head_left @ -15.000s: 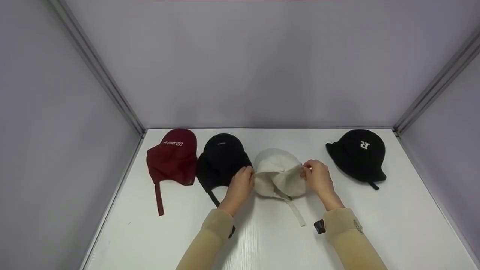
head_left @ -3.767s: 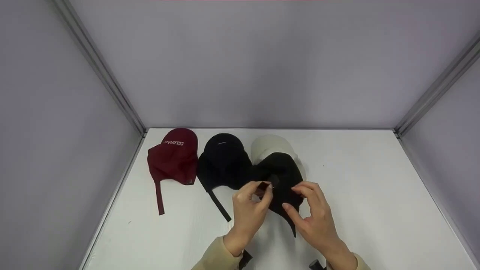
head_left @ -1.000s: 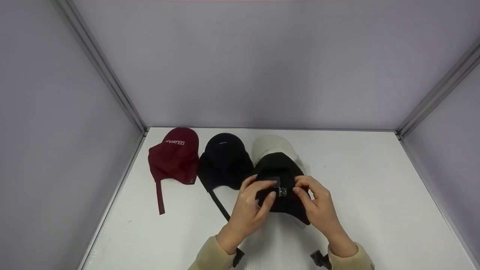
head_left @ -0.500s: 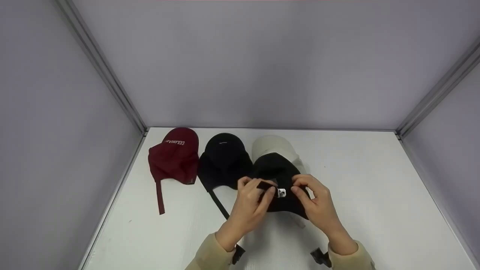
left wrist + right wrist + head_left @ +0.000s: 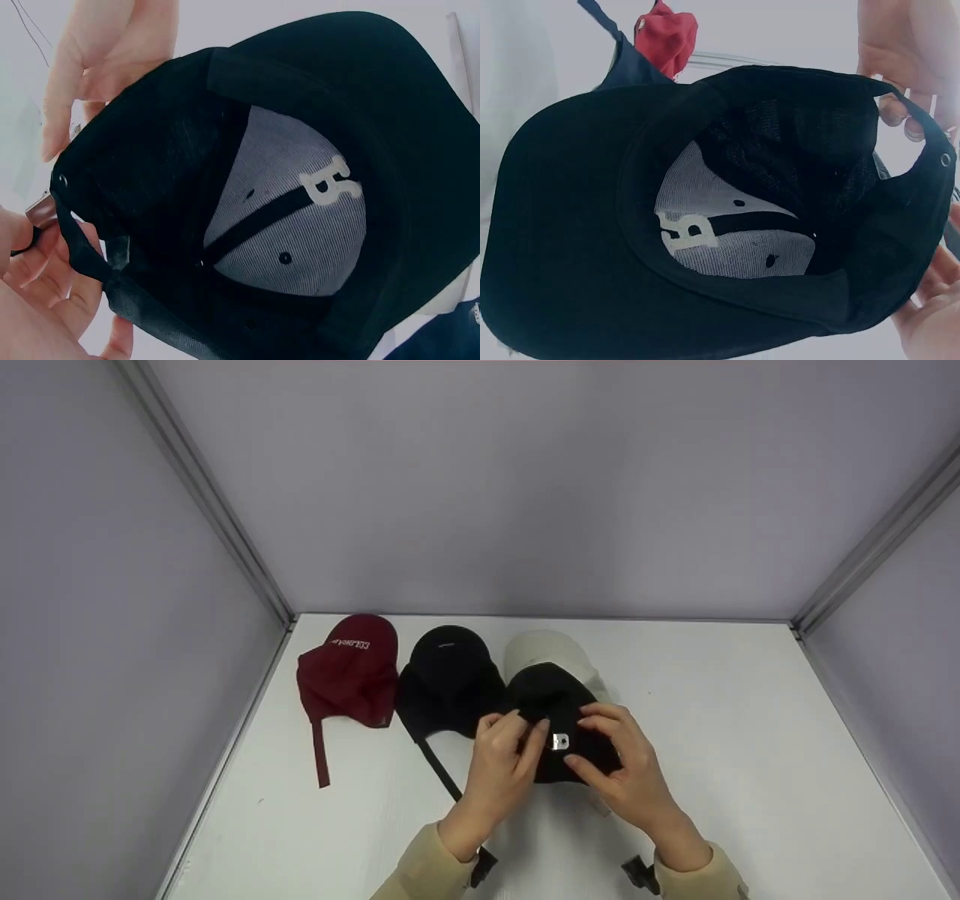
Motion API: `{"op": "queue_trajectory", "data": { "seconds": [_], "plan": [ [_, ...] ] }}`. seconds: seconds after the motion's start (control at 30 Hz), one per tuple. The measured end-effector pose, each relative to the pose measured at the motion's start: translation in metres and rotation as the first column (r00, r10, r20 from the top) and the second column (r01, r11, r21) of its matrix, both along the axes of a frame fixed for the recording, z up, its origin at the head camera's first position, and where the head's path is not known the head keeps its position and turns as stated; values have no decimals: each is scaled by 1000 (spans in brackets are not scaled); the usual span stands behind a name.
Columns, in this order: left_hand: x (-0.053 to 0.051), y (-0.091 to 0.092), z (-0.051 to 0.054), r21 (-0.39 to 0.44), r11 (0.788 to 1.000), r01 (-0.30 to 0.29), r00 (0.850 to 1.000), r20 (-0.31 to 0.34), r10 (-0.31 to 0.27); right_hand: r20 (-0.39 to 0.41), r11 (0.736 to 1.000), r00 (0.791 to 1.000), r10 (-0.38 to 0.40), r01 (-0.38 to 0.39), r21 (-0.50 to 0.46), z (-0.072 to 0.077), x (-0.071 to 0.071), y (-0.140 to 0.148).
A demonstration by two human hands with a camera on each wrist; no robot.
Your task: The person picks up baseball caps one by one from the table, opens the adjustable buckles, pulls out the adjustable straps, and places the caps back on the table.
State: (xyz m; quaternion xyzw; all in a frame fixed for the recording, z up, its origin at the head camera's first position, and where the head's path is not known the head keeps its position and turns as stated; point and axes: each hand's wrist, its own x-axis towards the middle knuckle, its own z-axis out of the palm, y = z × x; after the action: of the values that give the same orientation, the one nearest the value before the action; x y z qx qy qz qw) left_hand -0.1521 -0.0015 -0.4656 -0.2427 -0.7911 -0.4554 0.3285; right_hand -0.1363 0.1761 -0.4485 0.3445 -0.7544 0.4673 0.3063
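A black cap (image 5: 551,690) with its back facing me is between my hands, over the near part of an off-white hat (image 5: 550,652). Its inside shows in the left wrist view, with grey lining and a pale letter R (image 5: 330,182). My left hand (image 5: 499,757) pinches the cap's back strap (image 5: 82,247), beside a small metal buckle (image 5: 560,741). My right hand (image 5: 626,765) is at the cap's right side, its thumb and fingers spread apart, touching the fabric. Some of its fingers are hidden behind the cap in the right wrist view.
To the left lie a dark cap (image 5: 450,682) with its strap trailing toward me, and a dark red cap (image 5: 352,675) with white lettering. All sit on a white table (image 5: 750,750) enclosed by grey walls (image 5: 525,487). Each wrist wears a small black camera (image 5: 641,874).
The off-white hat was handled earlier; the black cap has since come from the far right to in front of it. Lately my right thumb has parted from its fingers; the strap end no longer shows.
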Motion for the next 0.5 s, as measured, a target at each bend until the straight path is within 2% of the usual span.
{"op": "queue_trajectory", "data": {
  "seconds": [0.17,0.3,0.5],
  "plan": [
    [1,1,1,39,999,-3,1000,22,2,-141,999,990,-16,20,30,-6,-5,-1],
    [1,1,1,59,998,-4,1000,10,4,-264,998,963,-52,61,28,-10,-11,-2],
    [0,0,-1,62,998,0,1000,7,0,-343,997,938,-44,62,42,-24,-20,1]
  ]
}}
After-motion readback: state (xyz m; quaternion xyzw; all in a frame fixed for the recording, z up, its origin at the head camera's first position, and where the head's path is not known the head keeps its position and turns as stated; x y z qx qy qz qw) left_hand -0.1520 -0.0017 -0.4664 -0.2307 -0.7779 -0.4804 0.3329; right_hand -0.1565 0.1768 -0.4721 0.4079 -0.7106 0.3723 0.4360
